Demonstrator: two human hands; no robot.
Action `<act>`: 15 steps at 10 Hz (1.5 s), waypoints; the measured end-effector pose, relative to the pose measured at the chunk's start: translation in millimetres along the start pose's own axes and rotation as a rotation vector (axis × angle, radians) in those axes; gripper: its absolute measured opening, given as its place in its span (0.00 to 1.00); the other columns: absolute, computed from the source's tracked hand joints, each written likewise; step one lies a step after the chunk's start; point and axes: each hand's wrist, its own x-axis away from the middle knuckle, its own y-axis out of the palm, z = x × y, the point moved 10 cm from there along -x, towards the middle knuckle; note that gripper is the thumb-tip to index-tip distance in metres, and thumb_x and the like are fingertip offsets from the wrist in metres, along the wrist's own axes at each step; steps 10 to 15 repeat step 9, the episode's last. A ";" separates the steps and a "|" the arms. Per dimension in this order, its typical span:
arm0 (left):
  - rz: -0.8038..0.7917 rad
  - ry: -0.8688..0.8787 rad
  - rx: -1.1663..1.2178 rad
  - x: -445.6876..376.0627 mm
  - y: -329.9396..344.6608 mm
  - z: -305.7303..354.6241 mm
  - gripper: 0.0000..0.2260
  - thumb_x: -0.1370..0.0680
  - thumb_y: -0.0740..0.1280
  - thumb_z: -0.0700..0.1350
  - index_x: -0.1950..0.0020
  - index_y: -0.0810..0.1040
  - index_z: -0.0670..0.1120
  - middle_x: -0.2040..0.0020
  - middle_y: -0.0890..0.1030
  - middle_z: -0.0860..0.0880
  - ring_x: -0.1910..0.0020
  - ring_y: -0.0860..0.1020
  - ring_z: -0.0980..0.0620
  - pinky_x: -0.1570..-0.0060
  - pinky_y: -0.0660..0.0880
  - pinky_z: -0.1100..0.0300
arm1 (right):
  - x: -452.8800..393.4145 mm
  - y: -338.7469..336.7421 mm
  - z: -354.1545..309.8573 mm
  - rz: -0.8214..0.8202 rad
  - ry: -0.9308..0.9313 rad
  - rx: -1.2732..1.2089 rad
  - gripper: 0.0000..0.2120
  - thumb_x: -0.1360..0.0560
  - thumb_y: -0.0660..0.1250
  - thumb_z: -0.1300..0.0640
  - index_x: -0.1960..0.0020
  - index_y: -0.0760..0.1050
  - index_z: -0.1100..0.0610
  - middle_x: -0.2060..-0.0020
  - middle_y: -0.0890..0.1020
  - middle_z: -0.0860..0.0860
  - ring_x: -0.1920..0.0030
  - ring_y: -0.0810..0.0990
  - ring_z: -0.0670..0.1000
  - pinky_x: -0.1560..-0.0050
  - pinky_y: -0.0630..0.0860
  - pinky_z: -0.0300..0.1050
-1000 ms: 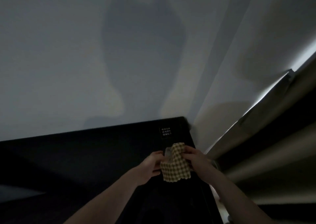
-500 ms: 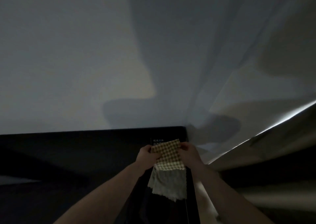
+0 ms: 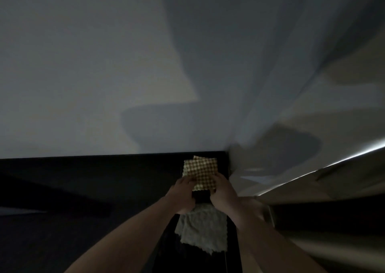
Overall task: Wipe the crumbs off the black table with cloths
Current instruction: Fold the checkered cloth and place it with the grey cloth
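Head view, dim light: we find the checked cloth held up over the far right corner of the black table, close to the wall; a second, pale cloth hangs below the hands, nearer the viewer, and we cannot tell which hand carries it. We note the left hand with fingers curled at the checked cloth's lower left edge, and the right hand pinching its lower right edge; both grip that cloth, and neither lies flat on the table. We cannot make out any crumbs on the dark surface; the lighting is too poor to confirm or exclude them. Our judgement: the cloths are in hand but not pressed to the tabletop, so wiping is not under way here; the whole visible surface appears left to cover.
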 end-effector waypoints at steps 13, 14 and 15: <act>0.230 -0.012 0.401 167.7 29.8 -39.8 0.22 0.21 0.68 0.47 0.26 0.73 0.54 0.23 0.67 0.52 0.26 0.70 0.53 0.26 0.65 0.64 | 146.4 40.1 -7.6 0.038 -0.065 0.239 0.46 0.25 0.68 0.48 0.15 0.49 0.55 0.16 0.47 0.53 0.18 0.60 0.56 0.22 0.65 0.48; 0.230 -0.012 0.401 167.7 29.8 -39.8 0.22 0.21 0.68 0.47 0.26 0.73 0.54 0.23 0.67 0.52 0.26 0.70 0.53 0.26 0.65 0.64 | 146.4 40.1 -7.6 0.038 -0.065 0.239 0.46 0.25 0.68 0.48 0.15 0.49 0.55 0.16 0.47 0.53 0.18 0.60 0.56 0.22 0.65 0.48; 0.230 -0.012 0.401 167.7 29.8 -39.8 0.22 0.21 0.68 0.47 0.26 0.73 0.54 0.23 0.67 0.52 0.26 0.70 0.53 0.26 0.65 0.64 | 146.4 40.1 -7.6 0.038 -0.065 0.239 0.46 0.25 0.68 0.48 0.15 0.49 0.55 0.16 0.47 0.53 0.18 0.60 0.56 0.22 0.65 0.48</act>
